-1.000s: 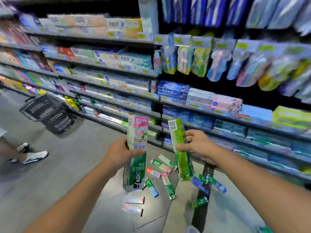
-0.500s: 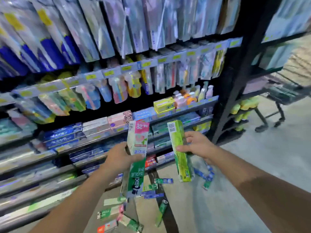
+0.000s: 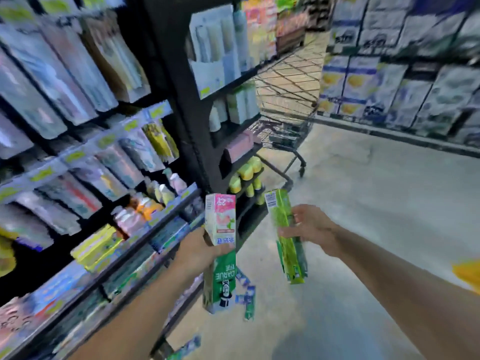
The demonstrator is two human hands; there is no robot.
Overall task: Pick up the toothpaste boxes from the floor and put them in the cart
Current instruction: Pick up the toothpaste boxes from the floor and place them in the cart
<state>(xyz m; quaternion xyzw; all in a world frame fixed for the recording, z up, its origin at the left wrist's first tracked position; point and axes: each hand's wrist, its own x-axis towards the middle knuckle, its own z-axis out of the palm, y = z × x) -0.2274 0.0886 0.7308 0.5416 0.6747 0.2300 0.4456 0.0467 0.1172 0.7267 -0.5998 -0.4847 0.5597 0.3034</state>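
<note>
My left hand (image 3: 201,252) grips a pink, white and green toothpaste box (image 3: 220,276), held upright by its middle. My right hand (image 3: 313,231) pinches a bright green toothpaste box (image 3: 288,258), also upright. Both boxes are at chest height, side by side and apart. Further ahead stands the wire shopping cart (image 3: 283,105), partly hidden behind the black shelf post; its basket is above and beyond my hands. A few toothpaste boxes (image 3: 246,294) lie blurred on the floor under my left hand.
Shelves (image 3: 104,157) of toothbrushes, bottles and boxes run along the left. A black shelf post (image 3: 187,100) stands between me and the cart. Stacked packs (image 3: 405,81) fill the far right wall. Grey floor (image 3: 363,203) lies open to the right.
The view has swung right along the shelves, bringing the cart closer to centre. Both hands keep their boxes in the same grip; most floor boxes have slid out of view.
</note>
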